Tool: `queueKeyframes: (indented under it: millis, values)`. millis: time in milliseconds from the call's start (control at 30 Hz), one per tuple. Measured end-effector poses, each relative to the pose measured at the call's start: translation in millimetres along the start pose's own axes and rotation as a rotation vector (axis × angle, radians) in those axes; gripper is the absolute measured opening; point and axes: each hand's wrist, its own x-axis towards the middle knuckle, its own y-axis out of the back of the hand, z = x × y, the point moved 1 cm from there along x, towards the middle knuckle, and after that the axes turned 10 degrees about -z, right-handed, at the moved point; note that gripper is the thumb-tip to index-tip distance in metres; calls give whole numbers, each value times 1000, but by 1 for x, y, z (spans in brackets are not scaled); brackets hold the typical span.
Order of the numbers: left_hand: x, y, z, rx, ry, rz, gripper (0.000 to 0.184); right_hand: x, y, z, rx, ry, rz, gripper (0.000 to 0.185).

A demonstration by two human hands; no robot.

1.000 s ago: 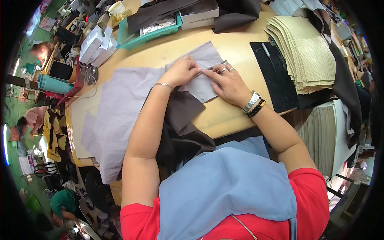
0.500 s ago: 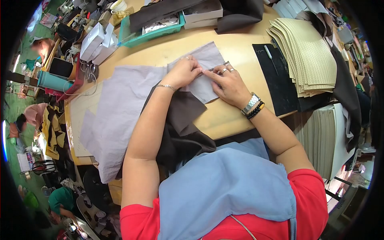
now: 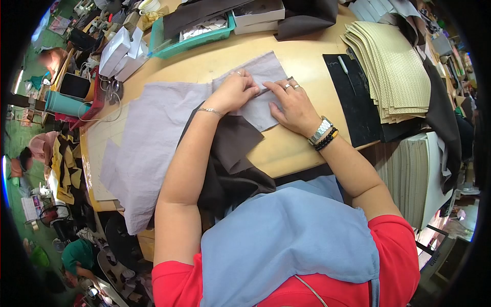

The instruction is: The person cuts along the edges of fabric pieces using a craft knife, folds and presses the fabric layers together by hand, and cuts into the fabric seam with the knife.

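A lilac-grey fabric piece (image 3: 262, 117) lies on the table under both my hands, with a narrow dark strip (image 3: 264, 92) across it. My left hand (image 3: 235, 94) has its fingers bent and pressed together on the fabric at the strip's left end. To the right, my right hand (image 3: 294, 105) rests with its index finger at the strip and its thumb held apart. What lies beneath the left fingertips is hidden. A dark brown piece of material (image 3: 232, 143) hangs from below my left wrist toward the table's front edge.
More lilac-grey fabric (image 3: 158, 123) spreads left over the table. An awl-like tool with a white handle (image 3: 342, 64) lies on a black sheet (image 3: 332, 82) at right, beside stacked cream textured sheets (image 3: 394, 71). A teal tray (image 3: 197, 43) and white boxes (image 3: 261, 15) stand at the back.
My right hand's thumb has parted from its index finger, and the index fingertip has drawn slightly away from my left fingers. My left hand stays nearly in place.
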Motion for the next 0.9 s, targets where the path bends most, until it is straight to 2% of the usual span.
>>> queueKeyframes:
  millis: [67,167,267,400,500,600,667,700,767,900]
  values:
    - [-5,-1,0,-9,-51,-55,19,-1,0,2,33,-4,-2,34]
    - [-22,-3,16,-30,45,-85,19,-12,0,-1,60,-14,-71,27]
    - [-24,-8,10,11,72,55,19,-28,12,-11,15,-22,-157,25]
    - [-20,-12,24,68,223,182,17,-42,19,-10,19,-24,-110,22]
    - [-13,-2,30,49,279,102,17,-45,23,-9,36,-42,-110,21]
    - [0,-9,29,118,9,253,12,-39,22,-4,53,-61,-128,20]
    - [16,-18,12,211,-198,269,15,-31,20,7,64,-93,-177,19]
    - [20,-19,12,257,-301,277,18,-28,18,9,52,-42,-101,17]
    - [22,-21,6,168,-248,246,24,-23,15,12,32,55,56,15]
    - [23,-16,-6,27,-145,152,27,-30,19,19,52,3,-3,14]
